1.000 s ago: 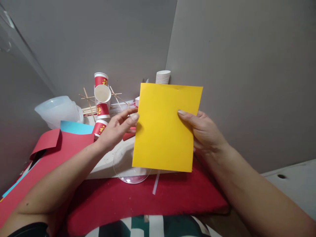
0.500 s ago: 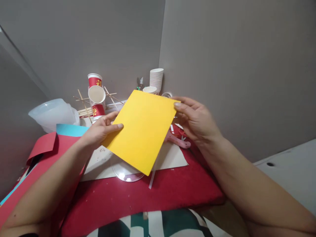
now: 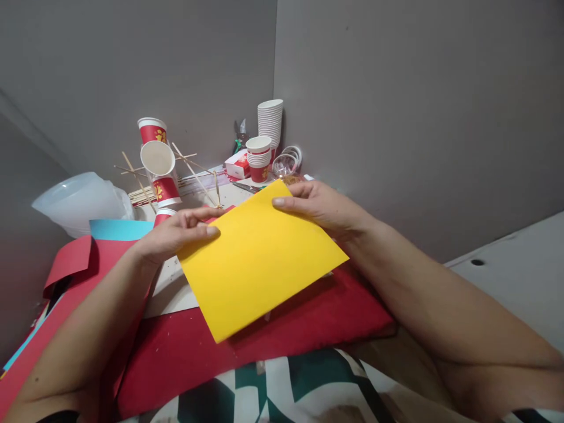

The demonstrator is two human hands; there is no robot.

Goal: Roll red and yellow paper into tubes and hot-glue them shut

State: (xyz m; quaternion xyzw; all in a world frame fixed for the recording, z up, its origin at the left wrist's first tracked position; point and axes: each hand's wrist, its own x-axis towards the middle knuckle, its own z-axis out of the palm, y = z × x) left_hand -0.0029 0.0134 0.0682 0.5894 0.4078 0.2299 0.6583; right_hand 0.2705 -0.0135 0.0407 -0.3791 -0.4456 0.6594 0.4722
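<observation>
A sheet of yellow paper (image 3: 259,264) is held up over the red-covered table (image 3: 176,346), tilted toward me. My left hand (image 3: 176,235) pinches its upper left corner, thumb on the front face and fingers behind. On the sheet's upper right edge, my right hand (image 3: 321,205) grips with its thumb in front and the other fingers behind. Much of a white board (image 3: 171,294) lying on the table is hidden by the yellow paper.
Stacked paper cups (image 3: 269,123) and shorter cups (image 3: 258,161) stand at the back. Cups joined with sticks (image 3: 158,158) rise at the left, beside a translucent plastic container (image 3: 86,202). Red paper (image 3: 110,264) and blue paper (image 3: 118,229) lie left. Grey walls (image 3: 396,106) enclose the back.
The yellow sheet has been turned and lowered, with its right corner swinging down. My right hand has shifted left along its edge; the left hand keeps its grip.
</observation>
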